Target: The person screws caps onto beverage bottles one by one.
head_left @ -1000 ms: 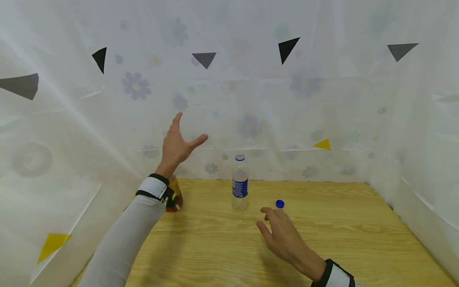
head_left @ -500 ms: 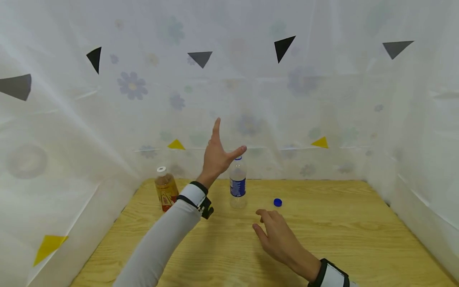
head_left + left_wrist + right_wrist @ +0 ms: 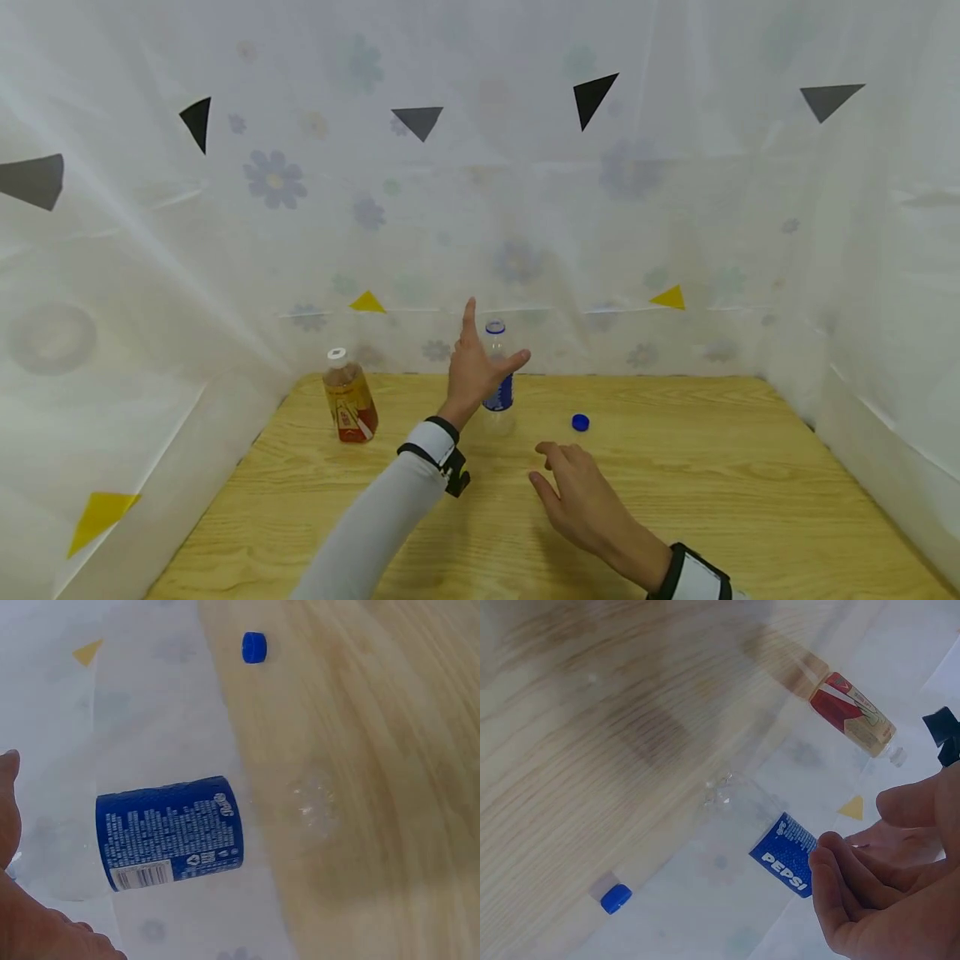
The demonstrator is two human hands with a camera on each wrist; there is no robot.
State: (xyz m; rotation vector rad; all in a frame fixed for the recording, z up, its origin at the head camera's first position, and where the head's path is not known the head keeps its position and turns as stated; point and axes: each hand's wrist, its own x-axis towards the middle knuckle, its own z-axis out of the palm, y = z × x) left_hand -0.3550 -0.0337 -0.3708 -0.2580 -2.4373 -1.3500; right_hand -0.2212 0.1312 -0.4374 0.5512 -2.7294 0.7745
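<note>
A clear plastic bottle with a blue Pepsi label (image 3: 500, 395) stands upright and uncapped near the back of the table. My left hand (image 3: 474, 369) is raised in front of it, thumb and fingers spread wide, covering part of the bottle in the head view. The label (image 3: 171, 834) faces the left wrist camera, between hand and tabletop. Low over the table, my right hand (image 3: 588, 502) has its fingers loosely bent and holds nothing. Beyond its fingertips lies a blue bottle cap (image 3: 581, 422).
At the left back stands a bottle of amber drink (image 3: 351, 404) with a white cap. The wooden table (image 3: 712, 467) is enclosed by white patterned sheeting (image 3: 517, 208) at the back and both sides.
My left hand has moved right and down, from over the amber bottle to the Pepsi bottle, staying spread. My right hand has hardly moved.
</note>
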